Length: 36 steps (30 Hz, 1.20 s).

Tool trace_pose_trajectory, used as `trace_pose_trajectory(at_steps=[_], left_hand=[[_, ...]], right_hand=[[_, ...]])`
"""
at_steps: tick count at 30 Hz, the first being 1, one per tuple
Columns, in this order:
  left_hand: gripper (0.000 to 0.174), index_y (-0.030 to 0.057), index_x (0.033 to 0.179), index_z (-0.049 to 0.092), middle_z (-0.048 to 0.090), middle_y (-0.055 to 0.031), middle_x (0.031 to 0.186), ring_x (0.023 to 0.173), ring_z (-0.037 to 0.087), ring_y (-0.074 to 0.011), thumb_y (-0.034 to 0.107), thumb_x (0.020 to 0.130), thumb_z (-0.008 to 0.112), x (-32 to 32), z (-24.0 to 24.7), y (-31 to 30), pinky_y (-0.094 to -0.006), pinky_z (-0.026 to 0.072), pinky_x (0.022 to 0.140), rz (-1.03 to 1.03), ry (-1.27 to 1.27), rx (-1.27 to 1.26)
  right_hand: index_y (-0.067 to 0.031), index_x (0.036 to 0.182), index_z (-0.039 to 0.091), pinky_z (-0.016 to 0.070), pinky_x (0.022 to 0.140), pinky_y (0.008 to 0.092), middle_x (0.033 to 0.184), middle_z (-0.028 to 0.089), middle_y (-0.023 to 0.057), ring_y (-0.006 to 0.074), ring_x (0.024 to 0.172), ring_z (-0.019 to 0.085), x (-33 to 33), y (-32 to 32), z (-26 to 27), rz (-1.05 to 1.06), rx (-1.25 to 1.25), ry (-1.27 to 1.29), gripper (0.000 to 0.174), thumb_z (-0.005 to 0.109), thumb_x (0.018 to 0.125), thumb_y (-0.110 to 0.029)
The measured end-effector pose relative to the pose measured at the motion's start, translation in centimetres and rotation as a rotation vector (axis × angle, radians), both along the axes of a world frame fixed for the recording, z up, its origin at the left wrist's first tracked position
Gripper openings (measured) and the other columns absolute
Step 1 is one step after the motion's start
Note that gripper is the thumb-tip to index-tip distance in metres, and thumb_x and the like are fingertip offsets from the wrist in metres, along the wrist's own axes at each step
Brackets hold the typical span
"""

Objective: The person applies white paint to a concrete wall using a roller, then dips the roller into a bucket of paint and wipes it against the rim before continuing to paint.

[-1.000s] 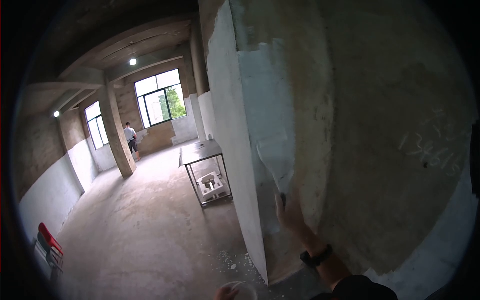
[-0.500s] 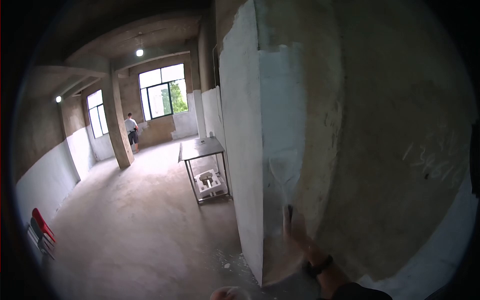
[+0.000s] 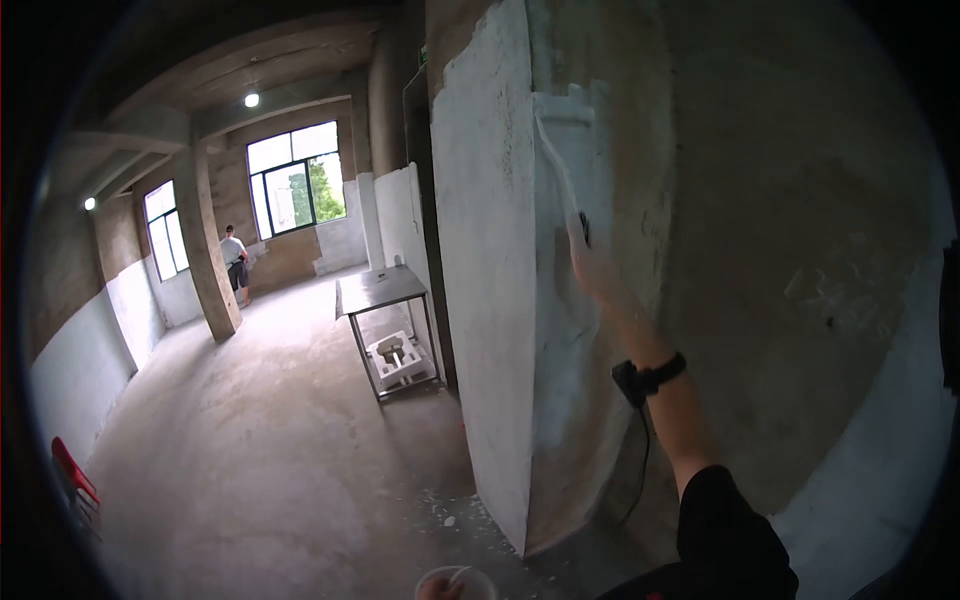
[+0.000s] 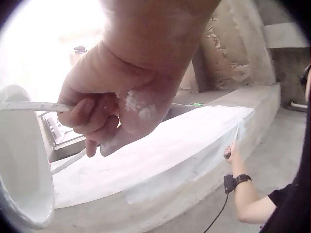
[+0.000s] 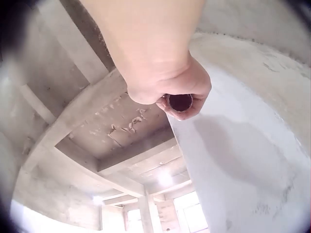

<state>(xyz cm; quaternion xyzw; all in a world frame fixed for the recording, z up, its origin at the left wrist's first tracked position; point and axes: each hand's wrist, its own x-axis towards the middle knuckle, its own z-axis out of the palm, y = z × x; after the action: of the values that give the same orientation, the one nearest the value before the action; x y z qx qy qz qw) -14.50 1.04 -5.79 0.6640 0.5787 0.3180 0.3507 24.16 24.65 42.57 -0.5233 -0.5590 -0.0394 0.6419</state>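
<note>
High on the narrow wall face, my right hand grips the handle of a paint roller, whose white frame bends up from the fist. In the right wrist view, the round hollow end of the roller handle sticks out of the curled fingers. The roller lies against the white-coated strip. Low at the bottom of the head view, my left hand carries a white bucket. Its fingers curl around the thin white bucket handle, and white smears mark the skin. The bucket's contents are hidden.
A wall corner stands close in front, with bare brown wall to the right. Farther off are a metal table, a pillar, a person and a red chair. White splatters dot the floor.
My right hand has run the roller up the wall from about mid-height to near the top of the coated strip. My left hand stays low with the bucket.
</note>
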Motion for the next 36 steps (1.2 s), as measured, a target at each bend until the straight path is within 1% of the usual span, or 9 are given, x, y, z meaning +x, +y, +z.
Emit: trace_pose_trajectory(at_steps=[11, 13, 16, 19, 25, 27, 29, 31, 36], left_hand=[[0.034, 0.0006, 0.1, 0.068, 0.068, -0.0203, 0.087, 0.079, 0.065, -0.0303, 0.032, 0.088, 0.059, -1.7, 4.7, -2.2, -0.0437, 0.0473, 0.068, 0.03, 0.112, -0.022], [0.035, 0.0007, 0.1, 0.068, 0.068, -0.0207, 0.088, 0.08, 0.065, -0.0311, 0.033, 0.088, 0.059, -1.0, 5.7, -2.4, -0.0437, 0.0476, 0.069, 0.043, 0.117, -0.015], [0.036, 0.0006, 0.1, 0.068, 0.067, -0.0225, 0.089, 0.081, 0.065, -0.0331, 0.034, 0.089, 0.058, -0.4, 6.1, -2.2, -0.0439, 0.0476, 0.069, 0.043, 0.182, -0.055], [0.037, -0.0009, 0.1, 0.068, 0.068, -0.0211, 0.085, 0.077, 0.065, -0.0278, 0.033, 0.09, 0.057, 0.3, 4.5, -1.7, -0.0427, 0.0474, 0.068, 0.102, 0.13, 0.007], [0.038, -0.0041, 0.102, 0.066, 0.068, -0.0141, 0.079, 0.077, 0.058, -0.0161, 0.032, 0.091, 0.058, 2.8, -0.1, 0.2, -0.0393, 0.0473, 0.067, 0.029, -0.057, 0.075], [0.039, -0.0039, 0.101, 0.067, 0.068, -0.0145, 0.079, 0.076, 0.059, -0.0171, 0.032, 0.091, 0.058, 3.5, -3.5, 1.4, -0.0396, 0.0474, 0.066, 0.019, -0.182, 0.125], [0.038, -0.0041, 0.1, 0.067, 0.068, -0.0149, 0.079, 0.076, 0.059, -0.0174, 0.032, 0.091, 0.058, 5.7, 4.3, -0.3, -0.0399, 0.0475, 0.066, 0.007, -0.122, 0.066], [0.038, -0.0042, 0.099, 0.067, 0.068, -0.0153, 0.078, 0.075, 0.06, -0.0178, 0.032, 0.091, 0.058, 7.5, 8.6, -0.8, -0.0402, 0.0475, 0.066, -0.005, -0.07, 0.022], [0.039, -0.0049, 0.098, 0.068, 0.069, -0.0179, 0.081, 0.078, 0.062, -0.02, 0.032, 0.09, 0.058, 9.9, 9.7, -0.5, -0.0414, 0.0483, 0.069, -0.002, -0.038, -0.071]], right_hand=[[0.0091, 0.088, 0.059, 0.0506, 0.058, 0.0457, 0.064, 0.061, 0.0239, 0.0359, 0.056, 0.063, -2.4, 0.4, 18.4, -0.058, 0.05, -0.163, 0.053, 0.041, 0.096, -0.04], [0.0082, 0.09, 0.058, 0.0481, 0.048, 0.0434, 0.061, 0.061, 0.0218, 0.0321, 0.049, 0.062, 1.0, 6.5, 22.0, -0.389, 0.495, -0.975, 0.052, 0.04, 0.096, -0.04], [0.0081, 0.089, 0.058, 0.0463, 0.042, 0.0409, 0.059, 0.061, 0.0186, 0.0282, 0.044, 0.06, -0.2, 5.7, 24.9, 0.328, 0.335, -0.439, 0.052, 0.041, 0.096, -0.04], [0.0036, 0.074, 0.056, 0.0478, 0.044, 0.037, 0.062, 0.059, 0.0133, 0.0217, 0.046, 0.057, -3.8, 0.5, 25.3, 0.1, 0.013, -0.061, 0.044, 0.051, 0.093, -0.036], [0.0093, 0.091, 0.062, 0.0453, 0.04, 0.0405, 0.055, 0.059, 0.0187, 0.0285, 0.041, 0.056, -3.6, -5.7, 16.7, -0.056, 0.176, -0.201, 0.05, 0.044, 0.096, -0.037], [0.0069, 0.081, 0.064, 0.0485, 0.047, 0.0423, 0.061, 0.061, 0.0234, 0.0311, 0.053, 0.062, -1.1, -2.0, 11.1, -0.64, 0.938, -0.674, 0.052, 0.043, 0.097, -0.038], [0.0052, 0.086, 0.065, 0.0498, 0.052, 0.0448, 0.067, 0.062, 0.0248, 0.0343, 0.061, 0.063, 0.6, -2.3, 6.1, -0.489, 0.355, -0.942, 0.039, 0.047, 0.095, -0.028], [0.0032, 0.112, 0.06, 0.0492, 0.053, 0.0457, 0.072, 0.061, 0.0229, 0.035, 0.061, 0.062, -0.6, -4.7, 2.3, -0.039, -0.072, -0.311, 0.031, 0.05, 0.092, -0.017], [-0.0022, 0.107, 0.059, 0.0487, 0.055, 0.0458, 0.074, 0.063, 0.025, 0.0383, 0.076, 0.064, 1.2, -4.9, -13.6, -0.154, 0.013, -0.537, 0.036, 0.044, 0.098, -0.033]])
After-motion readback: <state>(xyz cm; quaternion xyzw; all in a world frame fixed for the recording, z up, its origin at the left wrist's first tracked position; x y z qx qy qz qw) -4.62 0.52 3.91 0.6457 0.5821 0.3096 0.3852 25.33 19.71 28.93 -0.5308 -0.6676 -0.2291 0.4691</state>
